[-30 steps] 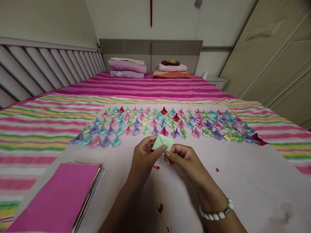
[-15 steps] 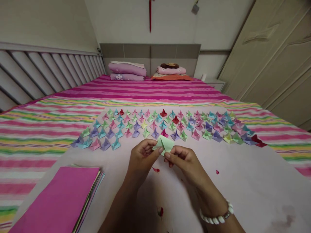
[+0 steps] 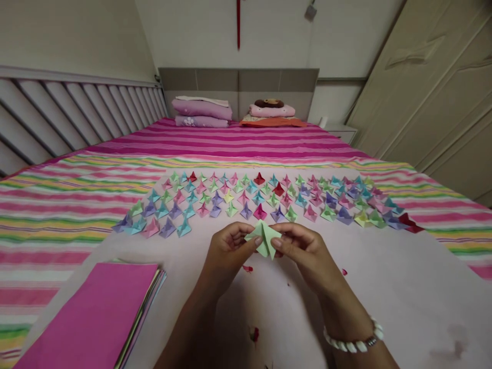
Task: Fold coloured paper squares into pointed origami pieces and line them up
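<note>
A pale green piece of folded paper (image 3: 264, 237) is held up between both hands, its pointed flaps parted along a dark crease in the middle. My left hand (image 3: 232, 246) pinches its left side, thumb on the front face. On the opposite side my right hand (image 3: 302, 248) grips it the same way; a white bracelet (image 3: 355, 345) circles that wrist. Just beyond the hands stand rows of small folded paper boats (image 3: 260, 211) in pink, blue, purple, green, yellow and red.
Stacked coloured paper sheets (image 3: 92, 312), pink on top, lie at the left on a pale board (image 3: 407, 287). Small red scraps (image 3: 254, 334) are scattered near me. The board rests on a striped bedspread (image 3: 46, 225); folded bedding (image 3: 202, 111) sits by the headboard.
My right hand has shifted its hold outward to the paper's right edge. The paper has turned, and its flaps now spread into points either side of the centre crease.
</note>
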The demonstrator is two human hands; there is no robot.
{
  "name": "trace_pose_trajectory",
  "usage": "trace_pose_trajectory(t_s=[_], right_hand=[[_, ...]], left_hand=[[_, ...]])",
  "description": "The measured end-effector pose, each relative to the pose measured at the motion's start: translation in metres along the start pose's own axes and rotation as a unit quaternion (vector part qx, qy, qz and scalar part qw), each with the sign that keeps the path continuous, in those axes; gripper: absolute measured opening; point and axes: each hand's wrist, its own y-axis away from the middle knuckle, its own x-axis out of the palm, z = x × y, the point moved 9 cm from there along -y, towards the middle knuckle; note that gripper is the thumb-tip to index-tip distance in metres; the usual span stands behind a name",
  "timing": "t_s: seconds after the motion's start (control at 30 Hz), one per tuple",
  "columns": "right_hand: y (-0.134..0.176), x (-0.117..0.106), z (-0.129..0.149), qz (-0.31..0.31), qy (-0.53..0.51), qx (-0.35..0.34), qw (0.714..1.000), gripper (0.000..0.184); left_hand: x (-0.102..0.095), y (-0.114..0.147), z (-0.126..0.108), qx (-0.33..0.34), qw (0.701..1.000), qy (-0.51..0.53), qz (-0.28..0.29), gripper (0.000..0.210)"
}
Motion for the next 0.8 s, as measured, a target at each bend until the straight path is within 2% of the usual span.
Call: trace_pose_trajectory(t_s=[0.13,0.3,0.47,0.67,0.8], right_hand=[[0.000,0.003,-0.006,0.017,-0.017,0.033,0.999,0.024],[0.000,0.005,-0.007,0.012,-0.016,0.040,0.999,0.024],[-0.001,0.007,-0.010,-0.007,-0.036,0.040,0.999,0.022],[-0.001,0.008,-0.013,-0.015,-0.062,0.051,0.997,0.019],[0.001,0.012,-0.009,-0.001,-0.082,0.061,0.995,0.019]], left_hand=[[0.000,0.001,0.006,-0.023,1.000,-0.006,0.007,0.017],[0.004,0.001,0.012,-0.059,0.997,-0.020,0.038,0.022],[0.011,0.003,0.008,-0.048,0.995,-0.035,0.075,0.021],[0.010,0.004,0.007,-0.044,0.996,-0.031,0.071,0.021],[0.006,0.002,0.007,-0.044,0.997,-0.036,0.050,0.021]])
